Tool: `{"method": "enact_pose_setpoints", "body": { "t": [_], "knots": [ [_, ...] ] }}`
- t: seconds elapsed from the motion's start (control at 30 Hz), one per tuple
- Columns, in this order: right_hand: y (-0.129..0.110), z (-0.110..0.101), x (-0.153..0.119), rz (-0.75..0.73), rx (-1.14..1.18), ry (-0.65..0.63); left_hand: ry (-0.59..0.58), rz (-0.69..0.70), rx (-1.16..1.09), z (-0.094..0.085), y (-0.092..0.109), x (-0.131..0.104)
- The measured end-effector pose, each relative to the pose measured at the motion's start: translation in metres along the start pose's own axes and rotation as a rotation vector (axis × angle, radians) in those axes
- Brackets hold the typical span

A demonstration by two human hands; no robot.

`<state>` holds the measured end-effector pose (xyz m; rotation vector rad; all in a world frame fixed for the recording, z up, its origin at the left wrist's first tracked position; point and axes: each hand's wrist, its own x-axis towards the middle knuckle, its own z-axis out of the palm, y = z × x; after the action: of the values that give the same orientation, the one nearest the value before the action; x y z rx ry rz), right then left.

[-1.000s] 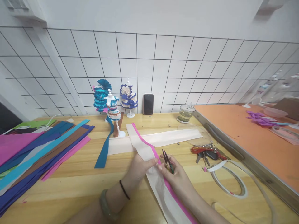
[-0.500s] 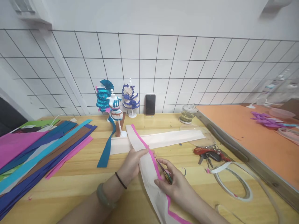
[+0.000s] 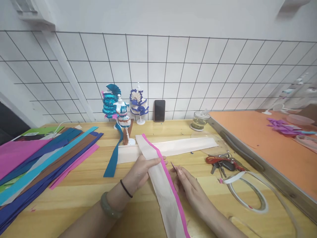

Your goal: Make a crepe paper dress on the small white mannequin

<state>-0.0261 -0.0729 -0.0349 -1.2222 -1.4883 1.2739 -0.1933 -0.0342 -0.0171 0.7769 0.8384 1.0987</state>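
A long cream crepe-paper strip with a pink border runs diagonally toward me and off the bottom edge of the view. My left hand pinches it near its upper part, thumb on top at the pink border. Just right of the strip, my right hand is closed around scissors; only the thin dark blades show, pointing up and left, and the handles are hidden by the fingers. The blades are apart from the paper. Another cream strip lies flat behind, crossing under the first.
Small dress forms in paper ruffles and a phone stand at the back. Coloured crepe paper is piled on the left. To the right are a glass cup, keys, a tape roll and a teal strip sits left of centre.
My right hand has drawn the scissors slightly away from the pink border and turned, so their handles are hidden. The strip's lower part has straightened; my left hand keeps its pinch.
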Motion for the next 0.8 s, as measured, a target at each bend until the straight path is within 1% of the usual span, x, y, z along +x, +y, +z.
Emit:
{"method": "enact_pose_setpoints", "body": {
  "t": [0.13,0.23,0.33,0.43,0.6,0.8],
  "knots": [
    [0.002,0.001,0.001,0.010,0.008,0.001,-0.017,0.027,0.028,0.002,-0.001,0.000],
    [0.002,0.002,0.001,-0.011,0.024,0.008,-0.040,0.034,0.020,0.004,-0.002,-0.002],
    [0.001,0.003,0.001,-0.014,0.062,-0.020,-0.070,0.033,0.009,0.006,-0.002,-0.003],
    [-0.001,0.003,0.000,-0.016,0.099,-0.050,-0.061,0.032,0.006,0.009,-0.001,-0.005],
    [-0.003,0.004,0.000,-0.074,0.027,-0.052,-0.034,0.025,-0.047,0.013,-0.001,-0.007],
    [-0.002,0.006,-0.003,-0.150,-0.044,-0.007,-0.080,0.032,-0.089,0.014,-0.004,-0.008]
  ]
}}
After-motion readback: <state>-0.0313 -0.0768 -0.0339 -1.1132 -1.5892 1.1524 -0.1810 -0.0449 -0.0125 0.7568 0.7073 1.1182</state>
